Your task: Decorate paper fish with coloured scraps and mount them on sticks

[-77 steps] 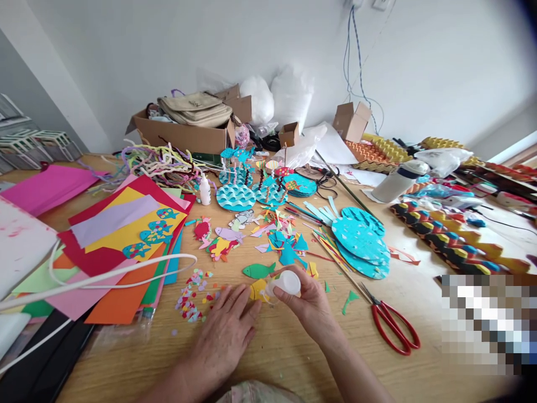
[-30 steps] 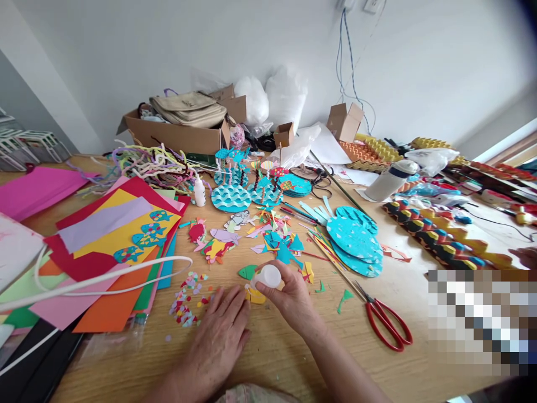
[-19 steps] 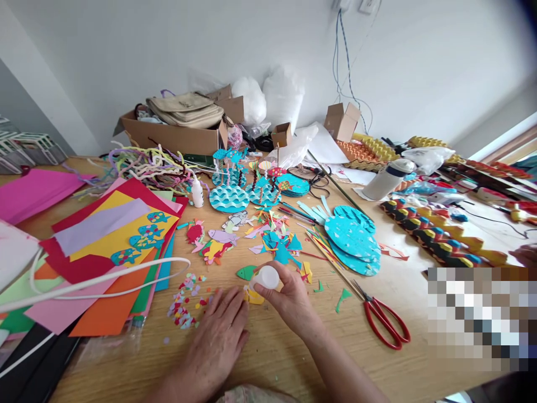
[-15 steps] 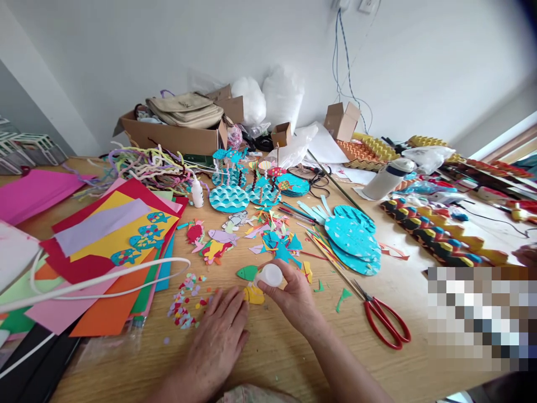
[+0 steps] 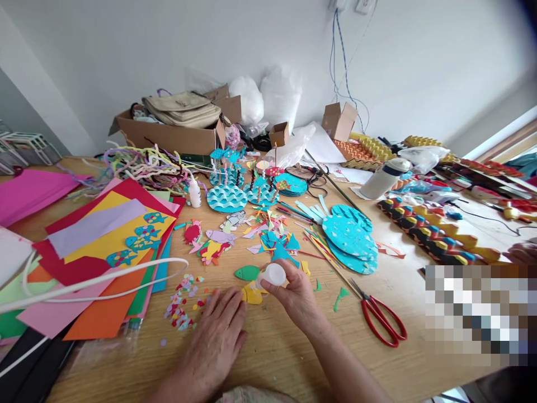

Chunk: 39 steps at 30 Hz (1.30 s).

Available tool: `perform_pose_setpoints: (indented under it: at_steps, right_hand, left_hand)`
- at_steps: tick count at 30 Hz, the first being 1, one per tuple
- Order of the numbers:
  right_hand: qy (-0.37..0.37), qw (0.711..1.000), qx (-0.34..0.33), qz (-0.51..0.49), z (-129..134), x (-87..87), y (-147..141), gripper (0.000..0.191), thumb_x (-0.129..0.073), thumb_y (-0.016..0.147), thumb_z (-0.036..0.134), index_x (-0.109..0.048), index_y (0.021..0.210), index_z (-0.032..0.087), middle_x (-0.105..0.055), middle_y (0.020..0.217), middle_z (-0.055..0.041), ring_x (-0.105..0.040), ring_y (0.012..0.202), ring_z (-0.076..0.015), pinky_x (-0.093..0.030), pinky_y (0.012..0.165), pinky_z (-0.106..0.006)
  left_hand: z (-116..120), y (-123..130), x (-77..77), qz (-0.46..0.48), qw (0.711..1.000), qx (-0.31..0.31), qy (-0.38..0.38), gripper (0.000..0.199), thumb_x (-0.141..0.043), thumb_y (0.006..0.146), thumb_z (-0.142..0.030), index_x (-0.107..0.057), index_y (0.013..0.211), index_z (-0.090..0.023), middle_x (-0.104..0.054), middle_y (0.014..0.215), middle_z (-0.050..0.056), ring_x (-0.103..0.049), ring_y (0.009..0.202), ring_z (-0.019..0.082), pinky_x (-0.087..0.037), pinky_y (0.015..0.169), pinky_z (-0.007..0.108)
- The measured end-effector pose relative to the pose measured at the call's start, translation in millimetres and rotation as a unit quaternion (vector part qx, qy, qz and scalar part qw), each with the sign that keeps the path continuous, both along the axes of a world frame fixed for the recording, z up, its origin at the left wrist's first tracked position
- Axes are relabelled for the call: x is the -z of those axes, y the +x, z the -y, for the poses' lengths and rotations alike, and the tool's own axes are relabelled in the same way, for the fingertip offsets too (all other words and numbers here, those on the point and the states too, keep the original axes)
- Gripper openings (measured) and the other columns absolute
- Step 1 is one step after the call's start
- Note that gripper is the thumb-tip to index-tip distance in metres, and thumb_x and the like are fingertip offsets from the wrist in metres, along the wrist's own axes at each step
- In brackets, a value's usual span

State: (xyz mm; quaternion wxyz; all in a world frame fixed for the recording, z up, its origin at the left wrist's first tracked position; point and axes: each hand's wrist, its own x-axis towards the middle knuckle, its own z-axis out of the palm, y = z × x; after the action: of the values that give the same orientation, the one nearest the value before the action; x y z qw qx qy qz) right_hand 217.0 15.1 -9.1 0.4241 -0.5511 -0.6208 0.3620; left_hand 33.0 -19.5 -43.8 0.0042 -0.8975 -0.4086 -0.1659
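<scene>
My left hand [image 5: 218,338] lies flat on the table, its fingertips against the edge of a yellow paper fish [image 5: 253,294]. In my right hand [image 5: 301,295] is a small white glue bottle [image 5: 275,273], tipped over with its round base facing up towards me. Its nozzle end points down at the yellow fish; whether it touches the paper I cannot tell. Just beyond lies a green paper fish [image 5: 246,273]. Small coloured paper dots [image 5: 181,318] are scattered left of my left hand. Cut-out purple, red and yellow fish [image 5: 218,242] lie further back.
Red-handled scissors [image 5: 384,324] lie to the right, near stacked blue ovals [image 5: 352,238]. Coloured paper sheets [image 5: 96,296] and a white cable [image 5: 126,268] fill the left side. Another glue bottle [image 5: 194,193] stands by the wavy blue stands [image 5: 227,200]. Part of another person's hand [image 5: 522,252] shows at far right.
The glue bottle in my right hand has shifted slightly right and tilted more over the yellow fish. My left hand stays flat in place. The whole view has moved a little.
</scene>
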Motion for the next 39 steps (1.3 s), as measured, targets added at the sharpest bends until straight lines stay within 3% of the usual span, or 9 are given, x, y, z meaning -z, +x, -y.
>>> perform_pose_setpoints:
  at_steps: [7, 21, 35, 39]
  right_hand:
    - [0.013, 1.000, -0.015, 0.022, 7.9, -5.8, 0.9, 0.012, -0.061, 0.072, 0.030, -0.055, 0.073, 0.020, -0.053, 0.067, 0.0022, -0.049, 0.062, -0.0124, -0.038, 0.057, -0.021]
    - [0.019, 0.999, -0.005, 0.043, -4.5, -3.4, -2.2, 0.013, -0.061, 0.072, 0.032, -0.055, 0.072, 0.020, -0.057, 0.069, 0.0006, -0.051, 0.066, -0.0144, -0.039, 0.061, -0.023]
    - [0.015, 0.998, -0.038, 0.047, 15.8, -10.7, 1.7, 0.013, -0.062, 0.072, 0.030, -0.055, 0.073, 0.019, -0.054, 0.067, 0.0021, -0.049, 0.064, -0.0120, -0.038, 0.058, -0.020]
    - [0.020, 0.999, -0.019, 0.039, 18.9, -12.5, 1.5, 0.014, -0.062, 0.072, 0.031, -0.054, 0.070, 0.019, -0.053, 0.066, 0.0021, -0.048, 0.061, -0.0118, -0.037, 0.057, -0.021]
  left_hand:
    - [-0.8, 0.1, 0.9, -0.003, 1.000, 0.002, 0.015, 0.030, -0.051, 0.078, -0.024, -0.055, 0.107, -0.019, -0.058, 0.115, 0.004, -0.049, 0.109, 0.023, -0.037, 0.094, 0.043]
    - [-0.3, -0.3, 1.9, 0.001, 1.000, 0.008, 0.021, 0.030, -0.049, 0.079, -0.023, -0.053, 0.109, -0.018, -0.057, 0.116, 0.005, -0.048, 0.110, 0.023, -0.037, 0.093, 0.044]
    - [-1.4, -1.3, 1.5, -0.037, 0.998, 0.026, 0.038, 0.035, -0.049, 0.073, -0.016, -0.053, 0.108, -0.016, -0.057, 0.116, 0.008, -0.047, 0.110, 0.025, -0.038, 0.092, 0.045]
    - [-0.9, -1.3, 2.7, -0.036, 0.999, 0.015, 0.026, 0.037, -0.049, 0.074, -0.015, -0.051, 0.110, -0.016, -0.056, 0.118, 0.008, -0.046, 0.112, 0.024, -0.036, 0.094, 0.044]
